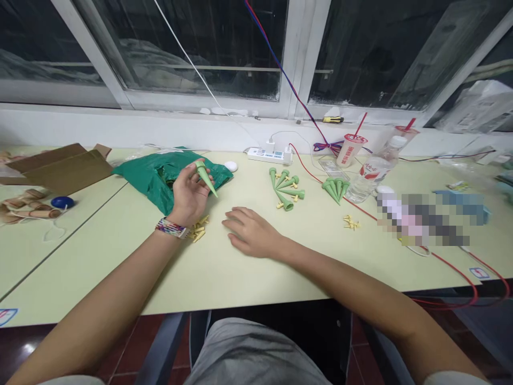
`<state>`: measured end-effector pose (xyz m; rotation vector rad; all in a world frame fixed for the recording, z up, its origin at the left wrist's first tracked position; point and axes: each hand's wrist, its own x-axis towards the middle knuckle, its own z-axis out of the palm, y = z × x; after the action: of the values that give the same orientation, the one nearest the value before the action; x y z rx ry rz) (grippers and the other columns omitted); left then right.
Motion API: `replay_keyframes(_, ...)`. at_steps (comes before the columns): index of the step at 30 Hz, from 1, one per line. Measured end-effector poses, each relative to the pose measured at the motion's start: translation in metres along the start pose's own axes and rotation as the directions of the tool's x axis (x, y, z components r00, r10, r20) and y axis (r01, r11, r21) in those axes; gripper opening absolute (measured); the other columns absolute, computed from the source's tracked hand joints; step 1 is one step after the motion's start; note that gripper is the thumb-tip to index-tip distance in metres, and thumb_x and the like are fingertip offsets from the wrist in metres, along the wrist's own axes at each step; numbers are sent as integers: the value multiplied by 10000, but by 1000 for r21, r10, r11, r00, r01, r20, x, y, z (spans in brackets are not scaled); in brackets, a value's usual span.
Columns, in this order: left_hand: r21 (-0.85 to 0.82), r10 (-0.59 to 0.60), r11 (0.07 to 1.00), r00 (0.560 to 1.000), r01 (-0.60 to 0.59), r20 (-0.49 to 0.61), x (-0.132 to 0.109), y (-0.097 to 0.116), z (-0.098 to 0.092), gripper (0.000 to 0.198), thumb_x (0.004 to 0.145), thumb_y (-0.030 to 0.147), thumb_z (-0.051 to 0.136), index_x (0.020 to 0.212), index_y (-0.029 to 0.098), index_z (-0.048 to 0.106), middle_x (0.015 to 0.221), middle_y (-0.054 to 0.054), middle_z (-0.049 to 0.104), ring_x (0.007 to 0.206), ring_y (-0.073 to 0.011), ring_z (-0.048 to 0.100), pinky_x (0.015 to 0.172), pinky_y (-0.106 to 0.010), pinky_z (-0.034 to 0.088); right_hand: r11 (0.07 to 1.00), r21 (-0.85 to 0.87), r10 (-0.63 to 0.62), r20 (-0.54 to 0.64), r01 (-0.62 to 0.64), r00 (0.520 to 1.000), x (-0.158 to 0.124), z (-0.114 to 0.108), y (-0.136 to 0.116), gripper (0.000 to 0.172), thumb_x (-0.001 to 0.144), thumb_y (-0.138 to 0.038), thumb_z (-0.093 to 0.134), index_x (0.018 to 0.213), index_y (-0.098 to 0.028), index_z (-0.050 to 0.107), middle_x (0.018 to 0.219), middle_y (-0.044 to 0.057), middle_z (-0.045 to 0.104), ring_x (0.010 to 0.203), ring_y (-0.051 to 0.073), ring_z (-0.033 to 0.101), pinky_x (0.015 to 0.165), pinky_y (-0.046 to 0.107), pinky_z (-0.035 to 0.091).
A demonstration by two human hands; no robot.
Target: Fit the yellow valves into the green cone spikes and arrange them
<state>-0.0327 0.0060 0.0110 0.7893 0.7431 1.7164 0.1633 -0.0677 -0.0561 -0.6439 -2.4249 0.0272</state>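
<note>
My left hand [189, 193] is raised a little above the table, fingers pinching a green cone-shaped spike [206, 177] that points down to the right. Just below its wrist lie several small yellow pieces [199, 230]. My right hand [250, 231] rests flat on the pale yellow-green table [280, 267], fingers stretched toward those yellow pieces, holding nothing. Farther right lie a fan of green spikes with yellow fittings [286, 188], a tight bunch of green spikes [335, 188], and a few loose yellow pieces [351, 223].
A green plastic bag [160, 176] lies behind my left hand, with cardboard [60, 167] and a blue cap [62, 202] at the left. A power strip [269, 155], a red cable [441, 262], a drink cup [350, 150] and a plastic bottle [372, 172] stand at the back right.
</note>
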Motion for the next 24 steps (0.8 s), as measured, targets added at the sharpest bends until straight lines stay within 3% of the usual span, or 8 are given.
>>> replay_keyframes(5,-79,-45,996,997,41,-58,4,3,-3,135,877,279,731,930,155,742,786,-40,663,655,-116,629,599,-209,552,988,20,-156,19,156,988,29,21,-13,250,1023,-207,518,1212,-170,676,1346,140,635,1317,267,505,1151,435,450)
replay_keyframes(10,-66,-70,996,997,68,-25,3,-2,-5,137,882,296,759,923,165,759,814,-47,677,676,-118,629,612,-209,556,987,19,-160,40,159,986,33,20,-17,182,1026,-172,508,1035,-173,690,1271,138,659,1242,262,528,1072,417,481)
replay_keyframes(16,6,-75,997,997,75,33,-2,-7,-2,152,873,317,794,921,172,788,886,-69,706,729,-137,635,631,-226,565,971,51,-236,33,234,971,29,17,-13,223,1011,-128,520,1162,-167,680,1333,97,682,1324,253,482,1142,415,422)
replay_keyframes(20,31,-95,995,995,94,33,-2,-11,-3,166,873,314,791,940,163,804,890,-68,712,736,-134,630,652,-222,568,981,44,-192,59,190,980,27,16,-14,198,1028,-137,503,1046,-174,697,1170,96,702,1147,241,542,1015,388,477)
replay_keyframes(24,46,-113,993,993,111,35,-3,-13,-3,169,861,311,802,942,162,809,879,-63,718,749,-136,632,661,-224,568,992,37,-126,49,124,991,18,12,-14,184,1013,-139,522,1062,-168,697,1092,107,662,1047,242,545,918,376,490)
